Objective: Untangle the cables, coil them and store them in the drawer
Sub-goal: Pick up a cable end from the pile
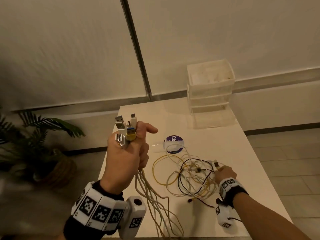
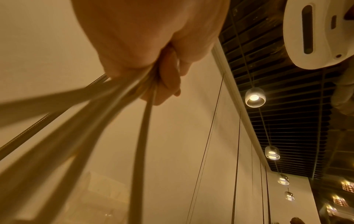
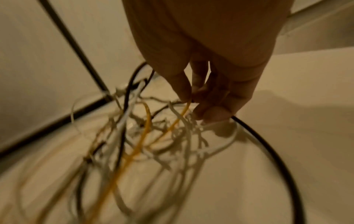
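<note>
Cables lie tangled on the desk at my five o'clock, white, yellow and black. My left hand is raised at nine o'clock, fingers curled tight round a bunch of plugs. My right hand is down in the heap, fingertips pinching a yellow strand. Drawers stand at one o'clock, well apart.

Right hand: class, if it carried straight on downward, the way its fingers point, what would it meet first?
Probably the tangled cables under the right hand, whose fingertips already pinch a yellow strand; then the white table.
</note>
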A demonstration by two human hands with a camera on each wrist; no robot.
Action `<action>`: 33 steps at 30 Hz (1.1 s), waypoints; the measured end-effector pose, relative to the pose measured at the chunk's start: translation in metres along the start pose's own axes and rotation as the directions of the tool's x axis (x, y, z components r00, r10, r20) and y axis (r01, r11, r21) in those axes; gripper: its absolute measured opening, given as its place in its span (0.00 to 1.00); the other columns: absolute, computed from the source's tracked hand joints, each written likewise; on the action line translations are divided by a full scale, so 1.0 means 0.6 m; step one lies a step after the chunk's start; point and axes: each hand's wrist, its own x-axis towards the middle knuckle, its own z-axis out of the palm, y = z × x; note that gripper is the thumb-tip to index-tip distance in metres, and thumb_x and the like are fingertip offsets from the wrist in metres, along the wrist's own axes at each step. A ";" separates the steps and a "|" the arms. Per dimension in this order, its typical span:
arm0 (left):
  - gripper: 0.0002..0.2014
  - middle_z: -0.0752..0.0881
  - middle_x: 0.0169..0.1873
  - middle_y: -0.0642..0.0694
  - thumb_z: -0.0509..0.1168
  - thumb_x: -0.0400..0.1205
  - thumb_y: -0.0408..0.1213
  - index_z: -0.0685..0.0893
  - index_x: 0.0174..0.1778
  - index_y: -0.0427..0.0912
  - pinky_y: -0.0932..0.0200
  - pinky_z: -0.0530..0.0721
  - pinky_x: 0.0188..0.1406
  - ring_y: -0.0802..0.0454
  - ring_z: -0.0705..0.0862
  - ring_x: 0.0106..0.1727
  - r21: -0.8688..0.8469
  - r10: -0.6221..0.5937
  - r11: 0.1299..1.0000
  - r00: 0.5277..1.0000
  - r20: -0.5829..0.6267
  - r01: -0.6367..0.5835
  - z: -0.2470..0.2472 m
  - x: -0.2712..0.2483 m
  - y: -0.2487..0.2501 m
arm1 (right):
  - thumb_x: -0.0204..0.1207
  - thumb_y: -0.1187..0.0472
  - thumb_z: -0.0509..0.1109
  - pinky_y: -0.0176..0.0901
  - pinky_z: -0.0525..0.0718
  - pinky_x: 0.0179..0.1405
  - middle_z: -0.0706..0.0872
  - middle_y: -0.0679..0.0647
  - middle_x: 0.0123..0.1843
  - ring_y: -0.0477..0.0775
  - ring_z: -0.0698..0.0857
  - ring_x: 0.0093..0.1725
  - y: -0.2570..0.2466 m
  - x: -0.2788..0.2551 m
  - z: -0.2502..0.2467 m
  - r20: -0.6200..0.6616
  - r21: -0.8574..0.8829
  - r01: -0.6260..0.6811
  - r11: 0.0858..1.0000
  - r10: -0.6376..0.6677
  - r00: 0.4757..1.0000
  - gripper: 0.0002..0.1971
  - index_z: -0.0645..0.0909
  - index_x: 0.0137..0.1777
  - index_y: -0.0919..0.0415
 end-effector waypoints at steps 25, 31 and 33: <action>0.15 0.83 0.26 0.39 0.66 0.80 0.45 0.89 0.46 0.35 0.63 0.71 0.18 0.46 0.78 0.23 -0.023 0.152 0.988 0.988 -0.017 -0.153 0.028 0.111 0.014 | 0.79 0.70 0.68 0.41 0.86 0.32 0.90 0.56 0.36 0.51 0.84 0.29 -0.368 -0.409 -0.175 -0.134 0.454 0.862 0.227 -0.939 0.318 0.11 0.88 0.55 0.59; 0.15 0.77 0.23 0.56 0.61 0.83 0.51 0.83 0.34 0.49 0.58 0.71 0.27 0.58 0.73 0.24 0.023 0.223 0.974 0.952 -0.211 -0.223 -0.037 0.122 0.037 | 0.79 0.66 0.69 0.32 0.79 0.30 0.88 0.50 0.31 0.41 0.80 0.27 -0.305 -0.374 -0.115 -0.051 0.477 0.832 0.284 -0.936 0.349 0.11 0.89 0.56 0.53; 0.16 0.80 0.29 0.47 0.59 0.84 0.51 0.80 0.35 0.46 0.52 0.81 0.32 0.50 0.80 0.31 -0.104 0.232 0.959 0.941 -0.248 -0.264 -0.066 0.126 0.058 | 0.80 0.68 0.68 0.26 0.77 0.32 0.85 0.45 0.28 0.38 0.80 0.28 -0.280 -0.339 -0.100 0.077 0.405 0.829 0.387 -0.917 0.391 0.11 0.90 0.49 0.53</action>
